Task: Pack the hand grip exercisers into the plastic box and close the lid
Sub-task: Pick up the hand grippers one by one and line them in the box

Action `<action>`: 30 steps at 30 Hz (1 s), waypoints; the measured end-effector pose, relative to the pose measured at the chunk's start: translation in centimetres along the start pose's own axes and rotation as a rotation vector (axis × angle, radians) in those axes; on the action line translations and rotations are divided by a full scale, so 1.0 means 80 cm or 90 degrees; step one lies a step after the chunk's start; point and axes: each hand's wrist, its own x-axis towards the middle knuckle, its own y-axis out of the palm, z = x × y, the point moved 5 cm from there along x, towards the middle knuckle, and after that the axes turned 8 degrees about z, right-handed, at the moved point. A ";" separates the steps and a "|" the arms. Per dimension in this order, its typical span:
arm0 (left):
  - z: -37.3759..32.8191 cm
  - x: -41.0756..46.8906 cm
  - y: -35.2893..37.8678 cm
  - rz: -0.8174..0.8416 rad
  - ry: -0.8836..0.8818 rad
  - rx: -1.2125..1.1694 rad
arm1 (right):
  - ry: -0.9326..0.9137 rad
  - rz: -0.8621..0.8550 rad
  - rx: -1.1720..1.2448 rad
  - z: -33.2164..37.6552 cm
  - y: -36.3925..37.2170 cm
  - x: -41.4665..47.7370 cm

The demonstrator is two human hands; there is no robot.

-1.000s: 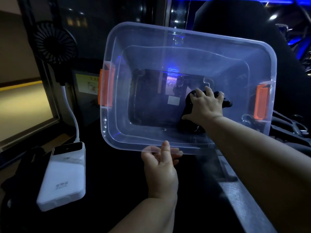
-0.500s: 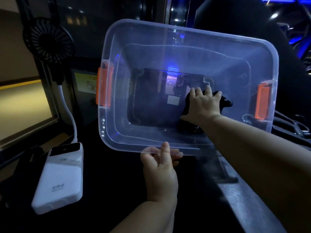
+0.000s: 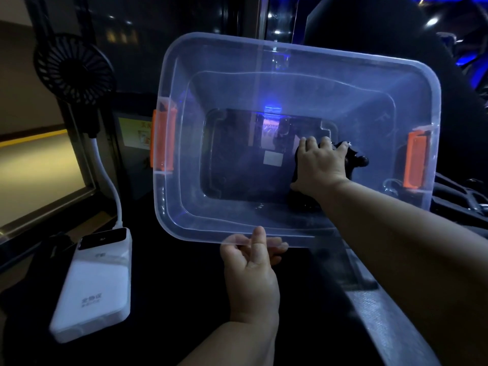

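Right grip (image 3: 320, 165) is deep in the tilted clear plastic box (image 3: 290, 50), fingers curled over a black hand grip exerciser (image 3: 355, 161) at the right end of the floor, while the left grip (image 3: 250, 262) pinches the near rim. Best play here, I'd say: settle it flat on the bottom before letting go, and hold that rim steady so nothing slides.

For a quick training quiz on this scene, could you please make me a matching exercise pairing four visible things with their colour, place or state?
Things:
1 hand grip exerciser
2 power bank
3 side latch
4 left hand

Descriptions:
a white, lying left of the plastic box
b pinches the box's near rim
c inside the box, under the right hand
d orange

Pairs: 1-c, 2-a, 3-d, 4-b
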 end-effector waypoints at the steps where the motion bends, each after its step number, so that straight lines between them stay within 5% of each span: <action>1: 0.000 0.000 0.000 0.000 0.001 -0.001 | -0.001 0.000 0.002 0.000 0.000 0.000; 21: -0.001 0.005 0.003 0.002 0.039 0.010 | -0.022 -0.024 0.003 -0.009 -0.017 -0.003; 30: -0.004 0.007 0.002 -0.001 0.053 0.031 | 0.007 -0.098 0.159 -0.034 -0.044 -0.051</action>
